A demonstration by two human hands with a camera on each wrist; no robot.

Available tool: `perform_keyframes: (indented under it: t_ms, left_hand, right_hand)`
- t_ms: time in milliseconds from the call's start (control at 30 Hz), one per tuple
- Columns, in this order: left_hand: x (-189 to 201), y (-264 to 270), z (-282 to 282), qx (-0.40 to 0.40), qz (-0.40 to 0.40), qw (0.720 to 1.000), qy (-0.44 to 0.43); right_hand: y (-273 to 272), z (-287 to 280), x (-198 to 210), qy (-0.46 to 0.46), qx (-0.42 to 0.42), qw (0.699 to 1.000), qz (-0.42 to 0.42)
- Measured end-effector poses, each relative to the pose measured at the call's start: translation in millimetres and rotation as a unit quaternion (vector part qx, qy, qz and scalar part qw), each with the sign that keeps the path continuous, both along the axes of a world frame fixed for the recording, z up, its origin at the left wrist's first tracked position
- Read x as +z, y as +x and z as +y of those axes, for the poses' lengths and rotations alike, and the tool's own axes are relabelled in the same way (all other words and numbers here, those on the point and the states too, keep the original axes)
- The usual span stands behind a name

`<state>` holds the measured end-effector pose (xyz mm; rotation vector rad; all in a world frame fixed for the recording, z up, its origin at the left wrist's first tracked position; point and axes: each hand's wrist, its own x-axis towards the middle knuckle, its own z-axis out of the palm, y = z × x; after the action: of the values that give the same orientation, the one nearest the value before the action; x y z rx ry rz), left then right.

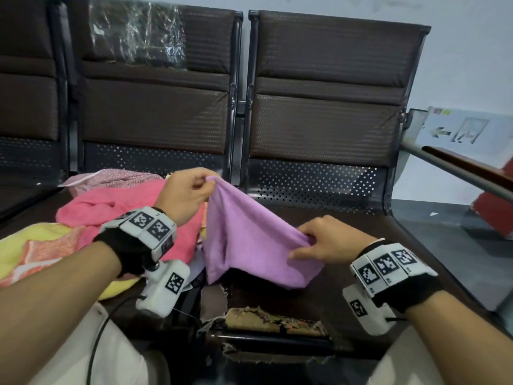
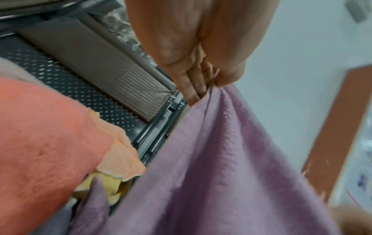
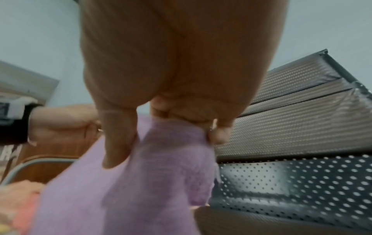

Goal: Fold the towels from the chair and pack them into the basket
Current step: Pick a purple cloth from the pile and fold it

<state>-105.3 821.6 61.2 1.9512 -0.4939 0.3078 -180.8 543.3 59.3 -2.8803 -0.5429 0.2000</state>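
Observation:
A purple towel (image 1: 249,243) hangs stretched between both hands above the brown chair seat (image 1: 361,273). My left hand (image 1: 191,190) pinches its upper corner, held higher and further back. My right hand (image 1: 319,240) grips the lower right corner, nearer to me. In the left wrist view the purple towel (image 2: 221,167) drops from the pinching left hand (image 2: 209,85). In the right wrist view the right hand (image 3: 171,130) holds the bunched purple towel (image 3: 141,182). A pile of towels lies on the left seat: a pink one (image 1: 111,204), a yellow and orange one (image 1: 41,251). No basket is in view.
Dark chair backs (image 1: 327,93) stand behind. The front of the seat cushion is torn (image 1: 272,318), showing its stuffing. A patterned pinkish cloth (image 1: 119,179) lies at the back of the pile. An armrest (image 1: 458,168) and a wall sign (image 1: 466,132) are at the right.

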Motion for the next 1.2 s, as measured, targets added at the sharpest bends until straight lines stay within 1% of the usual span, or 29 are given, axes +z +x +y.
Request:
perform_keyframes:
  t_ms: [100,167,200,267,367,433,467,533,600,667,733,833,900,933,1067,1133,1200]
  left_hand:
    - [3.5,1.3,11.3,0.047,0.060,0.989,-0.127]
    - [5.1,1.4,17.0,0.068,0.098,0.975,-0.188]
    - [5.4,0.7,18.7,0.072,0.110,0.971,-0.198]
    - [4.2,-2.2,18.9,0.080,0.117,0.973,-0.182]
    - [3.3,-5.7,14.1,0.098,0.109,0.977,-0.155]
    - [3.3,-6.0,11.1,0.111,0.111,0.976,-0.153]
    - [2.9,-5.8,9.8,0.119,0.121,0.974,-0.152]
    - [2.7,-7.0,6.6,0.131,0.140,0.971,-0.146]
    - [5.9,-7.8,4.5,0.133,0.151,0.972,-0.123]
    - [10.3,-6.1,4.8,0.139,0.166,0.973,-0.080]
    - [13.2,-4.3,5.6,0.143,0.175,0.972,-0.060]
    - [9.8,-3.2,3.6,0.149,0.145,0.977,-0.046]
    - [4.1,-2.5,2.6,0.149,0.128,0.980,-0.035]
    - [1.1,-1.3,3.8,0.149,0.122,0.981,-0.026]
    - [-4.5,3.7,14.5,0.170,0.084,0.982,0.002]
    - [-5.5,5.0,20.9,0.171,0.055,0.984,0.019]
    - [-6.8,5.5,26.5,0.152,0.051,0.987,0.025]
  right_hand:
    - [-6.9,-10.1,-12.4,-0.110,-0.019,0.990,0.091]
    - [-11.7,-13.9,-18.7,-0.172,-0.040,0.977,0.117]
    - [-13.4,-16.2,-20.2,-0.190,-0.055,0.973,0.118]
    - [-16.0,-21.5,-20.4,-0.176,-0.097,0.974,0.109]
    - [-21.0,-26.5,-13.9,-0.060,-0.156,0.983,0.081]
    - [-26.0,-27.9,-8.3,0.008,-0.180,0.982,0.061]
    - [-28.4,-28.3,-6.1,0.011,-0.188,0.981,0.055]
    - [-31.7,-28.5,-2.5,-0.024,-0.188,0.981,0.034]
    - [-35.5,-25.8,-0.1,-0.040,-0.172,0.984,-0.001]
    - [-38.3,-20.1,0.9,-0.050,-0.122,0.989,-0.067]
    - [-41.2,-13.7,3.6,-0.045,-0.080,0.985,-0.144]
    - [-43.5,-7.9,5.7,-0.044,-0.030,0.976,-0.209]
    - [-39.9,-7.9,1.5,-0.075,0.004,0.976,-0.203]
    - [-36.6,-8.5,-1.8,-0.078,0.002,0.980,-0.185]
    - [-22.1,-17.6,-11.7,-0.011,-0.089,0.987,-0.137]
    - [-16.6,-24.8,-13.6,0.026,-0.141,0.982,-0.121]
    - [-13.4,-33.4,-13.2,0.077,-0.192,0.971,-0.119]
